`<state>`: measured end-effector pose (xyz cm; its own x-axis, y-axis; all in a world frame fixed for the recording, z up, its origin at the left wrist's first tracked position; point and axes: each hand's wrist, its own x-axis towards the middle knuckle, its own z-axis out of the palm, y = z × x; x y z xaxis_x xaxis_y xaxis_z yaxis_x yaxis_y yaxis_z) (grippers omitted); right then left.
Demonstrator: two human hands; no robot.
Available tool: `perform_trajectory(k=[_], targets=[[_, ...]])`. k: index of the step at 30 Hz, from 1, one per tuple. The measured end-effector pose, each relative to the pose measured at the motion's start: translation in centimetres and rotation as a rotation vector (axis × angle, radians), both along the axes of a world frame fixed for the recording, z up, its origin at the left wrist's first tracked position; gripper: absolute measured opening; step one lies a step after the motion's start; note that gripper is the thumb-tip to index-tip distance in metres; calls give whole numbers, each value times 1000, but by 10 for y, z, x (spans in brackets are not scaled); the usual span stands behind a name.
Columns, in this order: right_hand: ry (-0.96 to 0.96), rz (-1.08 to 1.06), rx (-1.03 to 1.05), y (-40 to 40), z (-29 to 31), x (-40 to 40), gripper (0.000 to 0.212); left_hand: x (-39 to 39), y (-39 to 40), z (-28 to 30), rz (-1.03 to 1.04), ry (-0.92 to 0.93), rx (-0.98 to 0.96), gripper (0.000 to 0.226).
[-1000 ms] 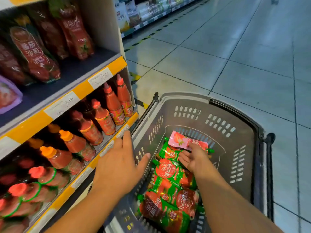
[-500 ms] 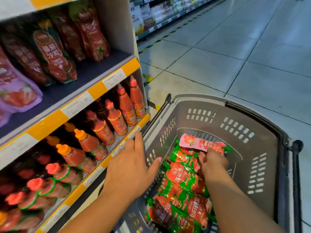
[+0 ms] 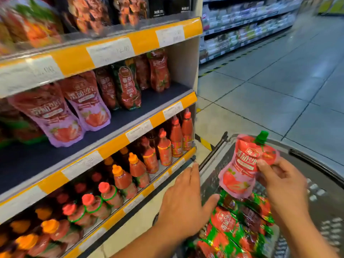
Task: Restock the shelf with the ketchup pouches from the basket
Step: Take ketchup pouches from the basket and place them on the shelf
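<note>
Above the grey plastic shopping basket (image 3: pixel 323 185), the right hand (image 3: pixel 284 185) is pinching a pink, soft plastic ketchup pouch with a green screw cap (image 3: pixel 243 164) between its thumb and curled fingers, gripping it at the right edge about halfway up. The pouch is hanging clear of the basket, roughly upright, with its cap tilting up and to the right and its printed face turning toward the camera. Its lower end is hovering just over the heap of red and green foil ketchup pouches (image 3: pixel 240 224) that is lying in the basket.

The left hand (image 3: pixel 184 207) is holding nothing; its fingers are reaching out nearly straight toward the lowest shelf, and its thumb is spreading wide toward the heap in the basket. Whether the palm is touching the basket's left rim cannot be told.

To the left, the yellow-edged store shelf unit (image 3: pixel 130 144) is standing just beside the basket. On its dark middle shelf, pink ketchup pouches of the same kind (image 3: pixel 87 107) are standing next to darker red pouches (image 3: pixel 128 86), with bare shelf in front of them. On the shelf below, red squeeze bottles with red and orange caps (image 3: pixel 163 148) are standing in rows. The pale tiled floor (image 3: pixel 279 81) is stretching away to the right.
</note>
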<state>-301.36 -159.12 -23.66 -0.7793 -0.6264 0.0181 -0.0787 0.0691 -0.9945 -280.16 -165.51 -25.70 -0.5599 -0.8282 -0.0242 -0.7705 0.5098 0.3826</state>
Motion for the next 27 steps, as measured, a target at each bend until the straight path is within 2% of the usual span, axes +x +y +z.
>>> perform_trajectory(k=[6, 9, 12, 14, 18, 23, 27], targets=[[-9, 255, -220, -10, 44, 37, 24, 12, -1, 1, 45, 468, 156, 80], [-58, 313, -316, -19, 51, 57, 28, 18, 0, 5, 43, 714, 274, 59], [-129, 358, -325, -26, 49, 78, 26, 20, 5, 16, 31, 898, 355, 43], [-148, 369, -310, -29, 45, 87, 24, 22, 8, 20, 43, 954, 383, 44], [-157, 367, -303, -29, 40, 99, 8, 25, 13, 23, 109, 1009, 423, 43], [-90, 420, -284, -28, 44, 105, 12, 35, 15, 25, 150, 1176, 562, 39], [73, 523, -234, -25, 44, 112, 21, 55, 7, 33, 206, 1247, 542, 33]])
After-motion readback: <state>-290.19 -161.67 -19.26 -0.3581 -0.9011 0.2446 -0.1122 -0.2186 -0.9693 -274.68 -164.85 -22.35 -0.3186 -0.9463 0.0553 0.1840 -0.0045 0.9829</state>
